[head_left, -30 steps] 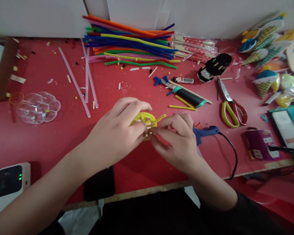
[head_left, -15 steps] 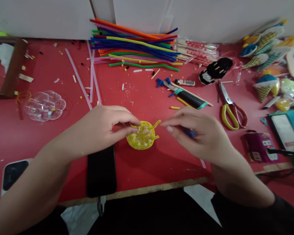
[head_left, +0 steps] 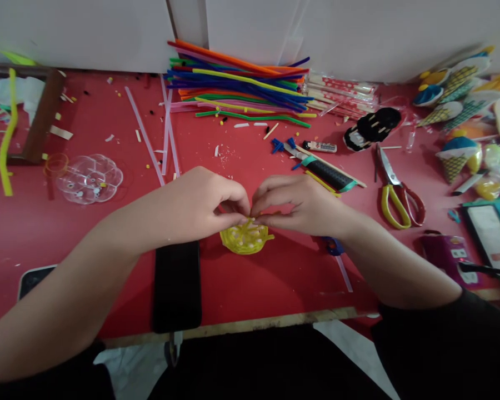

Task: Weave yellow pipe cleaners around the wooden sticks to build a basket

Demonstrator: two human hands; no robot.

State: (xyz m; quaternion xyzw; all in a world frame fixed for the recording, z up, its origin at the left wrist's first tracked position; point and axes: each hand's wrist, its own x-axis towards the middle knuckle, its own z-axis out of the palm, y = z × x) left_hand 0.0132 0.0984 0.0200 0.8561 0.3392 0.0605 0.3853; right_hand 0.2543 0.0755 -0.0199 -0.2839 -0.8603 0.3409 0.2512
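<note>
A small round basket [head_left: 245, 244] woven from yellow pipe cleaner stands on the red table, with pale stick ends poking up inside its rim. My left hand [head_left: 204, 205] pinches at the far part of that rim, thumb and fingertips together. Right beside those fingertips, my right hand [head_left: 304, 205] is closed in a pinch on the yellow pipe cleaner. Its free end is mostly covered by my fingers. One short yellow tip sticks out at the basket's right side.
Coloured pipe cleaners [head_left: 241, 83] lie in a pile at the back. To the right are a craft knife [head_left: 327, 172], scissors [head_left: 394, 191] and a purple box [head_left: 448, 258]. A black phone [head_left: 177, 289] and a clear flower-shaped tray [head_left: 89, 179] are on the left.
My right hand has moved left to the basket and closed on the loose yellow pipe cleaner end. Both hands' fingertips now meet at the rim. The whole view has shifted slightly.
</note>
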